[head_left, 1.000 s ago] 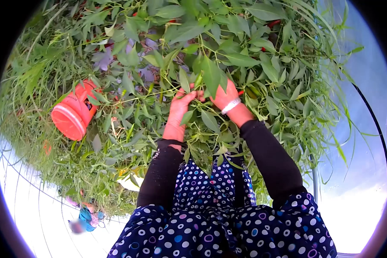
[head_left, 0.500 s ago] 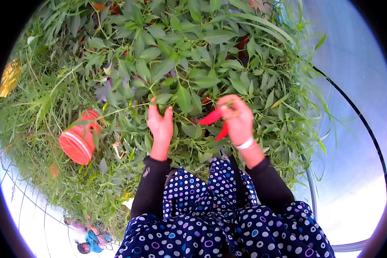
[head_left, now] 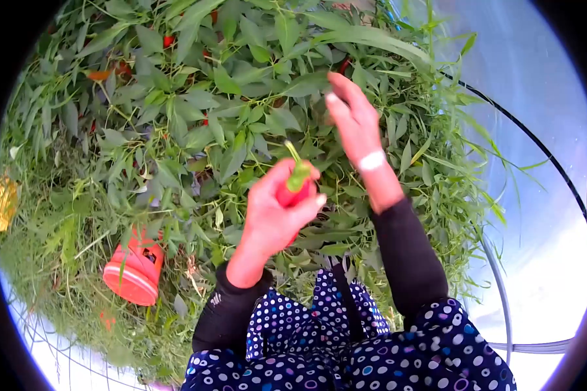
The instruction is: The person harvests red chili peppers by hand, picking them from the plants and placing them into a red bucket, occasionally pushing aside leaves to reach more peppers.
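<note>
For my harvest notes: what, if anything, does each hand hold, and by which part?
Left hand grips a red pepper by its body, green stem sticking out. Right hand holds nothing.

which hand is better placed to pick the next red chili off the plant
Right. The right hand is open and up among the chili plant leaves, with what looks like a red chili by its fingertips. The left hand is full, its grip shut on a picked chili.

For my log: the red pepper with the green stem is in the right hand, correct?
No. The head view shows the red pepper gripped in the left hand; the right hand is open, reaching into the leaves and holding nothing.
</note>
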The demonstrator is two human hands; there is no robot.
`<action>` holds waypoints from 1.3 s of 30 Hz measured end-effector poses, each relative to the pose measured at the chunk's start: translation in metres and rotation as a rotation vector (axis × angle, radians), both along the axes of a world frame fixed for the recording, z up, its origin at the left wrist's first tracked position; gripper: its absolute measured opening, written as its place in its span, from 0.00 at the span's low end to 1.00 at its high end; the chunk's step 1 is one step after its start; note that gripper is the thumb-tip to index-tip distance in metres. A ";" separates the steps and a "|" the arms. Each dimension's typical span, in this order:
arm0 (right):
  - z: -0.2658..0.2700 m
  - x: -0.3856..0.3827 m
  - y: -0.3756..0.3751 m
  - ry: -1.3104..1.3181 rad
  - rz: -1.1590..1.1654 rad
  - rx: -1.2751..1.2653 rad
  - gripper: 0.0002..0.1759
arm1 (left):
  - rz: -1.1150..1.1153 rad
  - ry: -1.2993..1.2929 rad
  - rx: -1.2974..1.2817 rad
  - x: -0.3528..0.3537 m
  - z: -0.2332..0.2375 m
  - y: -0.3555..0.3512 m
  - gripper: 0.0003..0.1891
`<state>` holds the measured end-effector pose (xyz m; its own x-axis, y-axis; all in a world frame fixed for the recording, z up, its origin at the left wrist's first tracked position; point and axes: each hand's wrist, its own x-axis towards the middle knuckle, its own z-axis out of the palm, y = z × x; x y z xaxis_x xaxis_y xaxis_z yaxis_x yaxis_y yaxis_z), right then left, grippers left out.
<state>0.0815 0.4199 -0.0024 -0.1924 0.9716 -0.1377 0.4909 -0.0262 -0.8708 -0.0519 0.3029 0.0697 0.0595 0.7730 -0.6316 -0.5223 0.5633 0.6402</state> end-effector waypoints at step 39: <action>-0.091 0.117 -0.084 -0.192 -0.291 -0.512 0.14 | 0.474 0.002 -0.153 0.003 -0.152 -0.055 0.16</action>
